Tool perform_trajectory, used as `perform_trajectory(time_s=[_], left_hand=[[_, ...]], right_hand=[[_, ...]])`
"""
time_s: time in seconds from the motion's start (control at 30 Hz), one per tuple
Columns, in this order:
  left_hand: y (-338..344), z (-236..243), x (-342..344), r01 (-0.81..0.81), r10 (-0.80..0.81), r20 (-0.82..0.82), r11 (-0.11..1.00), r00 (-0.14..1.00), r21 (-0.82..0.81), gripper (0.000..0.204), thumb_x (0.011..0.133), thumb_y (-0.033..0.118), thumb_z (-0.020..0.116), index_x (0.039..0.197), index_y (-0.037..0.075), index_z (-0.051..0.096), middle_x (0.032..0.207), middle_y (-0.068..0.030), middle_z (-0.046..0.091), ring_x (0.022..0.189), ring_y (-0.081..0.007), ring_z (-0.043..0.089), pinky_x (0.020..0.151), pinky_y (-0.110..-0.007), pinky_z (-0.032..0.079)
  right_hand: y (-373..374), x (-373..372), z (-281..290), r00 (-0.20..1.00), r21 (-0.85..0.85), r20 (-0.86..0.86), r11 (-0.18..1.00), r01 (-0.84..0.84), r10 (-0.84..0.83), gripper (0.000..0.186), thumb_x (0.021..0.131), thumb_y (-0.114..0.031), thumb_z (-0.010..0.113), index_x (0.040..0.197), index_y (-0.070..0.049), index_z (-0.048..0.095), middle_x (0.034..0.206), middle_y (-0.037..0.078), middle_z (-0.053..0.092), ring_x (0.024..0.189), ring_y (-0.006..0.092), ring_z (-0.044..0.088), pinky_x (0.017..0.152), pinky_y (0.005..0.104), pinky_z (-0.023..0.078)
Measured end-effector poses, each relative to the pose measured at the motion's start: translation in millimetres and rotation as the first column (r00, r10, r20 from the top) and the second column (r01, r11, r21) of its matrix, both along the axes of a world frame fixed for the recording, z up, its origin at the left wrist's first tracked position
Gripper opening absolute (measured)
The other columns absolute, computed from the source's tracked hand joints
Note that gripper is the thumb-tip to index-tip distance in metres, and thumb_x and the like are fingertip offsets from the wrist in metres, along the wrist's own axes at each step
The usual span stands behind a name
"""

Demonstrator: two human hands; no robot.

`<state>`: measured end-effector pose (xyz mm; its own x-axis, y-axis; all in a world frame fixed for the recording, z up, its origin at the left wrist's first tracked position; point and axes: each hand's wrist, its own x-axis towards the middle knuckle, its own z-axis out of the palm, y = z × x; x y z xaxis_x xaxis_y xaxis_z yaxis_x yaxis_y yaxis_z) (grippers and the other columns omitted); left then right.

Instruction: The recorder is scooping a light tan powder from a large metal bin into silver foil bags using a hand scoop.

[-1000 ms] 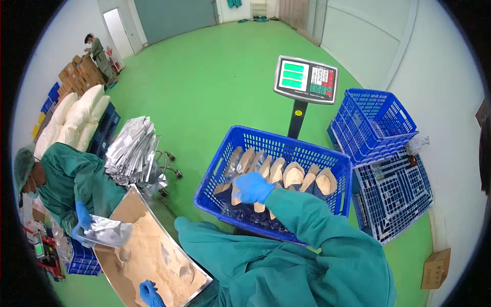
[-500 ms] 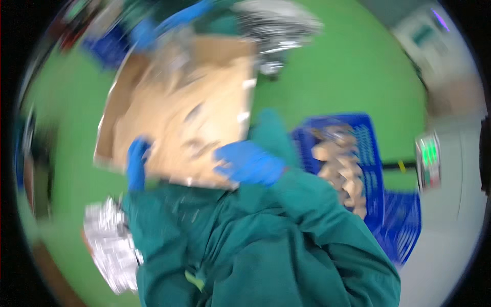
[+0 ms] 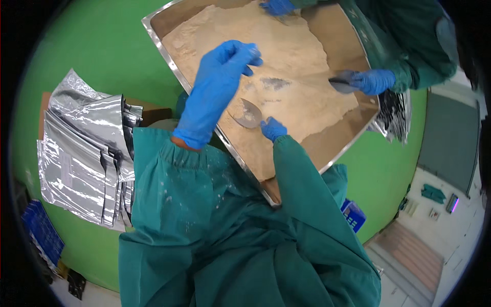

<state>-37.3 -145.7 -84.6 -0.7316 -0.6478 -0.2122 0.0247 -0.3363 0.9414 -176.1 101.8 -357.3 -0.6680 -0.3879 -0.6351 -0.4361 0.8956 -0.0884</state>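
A large metal tray [image 3: 167, 57] holds a broad layer of pale beige powder [image 3: 294, 56], with a bare grey patch near its middle. Over the tray's near left side, my left hand [image 3: 215, 89] in a blue glove is raised with its fingers curled together; whatever may be inside them is hidden. My right hand [image 3: 273, 129], also gloved, is closed low over the powder at the edge of a metal scoop [image 3: 249, 116]. That scoop has some powder in it, and its handle is covered by my fingers.
Across the tray, a co-worker's gloved hand [image 3: 376, 82] holds another scoop [image 3: 341, 82]; their other hand [image 3: 279, 6] is at the far powder. Silver foil bags [image 3: 71, 158] lie stacked at left, by a cardboard box [image 3: 156, 113]. More foil bags [image 3: 391, 120] and a blue basket [image 3: 353, 216] are at right.
The view has turned toward the left, so the filled blue basket at right has left sight. My left hand has risen over the tray, and my right hand is now at the scoop.
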Motion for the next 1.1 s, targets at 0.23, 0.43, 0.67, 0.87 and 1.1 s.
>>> perform_trajectory(time_s=[0.23,0.43,0.67,0.87,1.1], left_hand=[[-8,-6,0,-0.042,0.044,-0.034,0.998,0.998,0.05,0.026,0.088,0.033,0.057,0.093,0.009,0.064,0.09,-0.0019,0.067,0.077,-0.0088,0.055,0.066,-0.023,0.038],[-7,-6,-2,-0.096,0.097,-0.046,0.995,0.994,0.03,0.025,0.089,0.032,0.057,0.092,0.008,0.063,0.09,-0.0031,0.067,0.076,-0.0089,0.056,0.065,-0.023,0.039],[-10,-2,4,-0.152,0.151,-0.019,0.983,0.988,-0.1,0.023,0.09,0.028,0.058,0.093,0.006,0.061,0.089,-0.0041,0.064,0.077,-0.0111,0.056,0.066,-0.025,0.04],[-5,-17,11,-0.247,0.242,-0.052,0.96,0.969,-0.134,0.024,0.09,0.029,0.055,0.101,0.007,0.06,0.094,-0.0048,0.065,0.078,-0.0123,0.058,0.066,-0.025,0.042],[-20,-51,14,-0.067,0.062,-0.026,0.931,0.998,-0.358,0.026,0.091,0.028,0.047,0.105,0.01,0.06,0.1,-0.0052,0.062,0.084,-0.0154,0.058,0.07,-0.027,0.045]], right_hand=[[-28,39,-34,0.967,-0.282,-0.046,0.932,0.228,-0.25,0.047,0.083,-0.025,0.052,0.128,-0.01,0.05,0.109,0.021,0.063,0.101,0.036,0.06,0.088,0.0436,0.045],[-61,59,3,0.975,-0.415,0.138,0.883,0.218,-0.176,0.041,0.085,-0.019,0.054,0.124,-0.006,0.054,0.106,0.018,0.064,0.097,0.0298,0.062,0.084,0.0384,0.048],[-10,29,80,0.823,-0.631,0.544,0.567,0.529,-0.162,0.035,0.087,-0.019,0.054,0.119,-0.005,0.057,0.104,0.019,0.064,0.092,0.0295,0.062,0.083,0.0352,0.047],[-14,27,165,0.942,-0.689,0.257,0.643,0.335,-0.217,0.034,0.089,-0.018,0.052,0.118,-0.002,0.056,0.102,0.018,0.064,0.09,0.0263,0.061,0.081,0.034,0.047],[134,38,290,0.892,-0.767,-0.222,0.635,0.09,-0.394,0.022,0.086,-0.022,0.047,0.092,-0.004,0.059,0.09,0.024,0.061,0.086,0.0423,0.057,0.074,0.0476,0.046]])
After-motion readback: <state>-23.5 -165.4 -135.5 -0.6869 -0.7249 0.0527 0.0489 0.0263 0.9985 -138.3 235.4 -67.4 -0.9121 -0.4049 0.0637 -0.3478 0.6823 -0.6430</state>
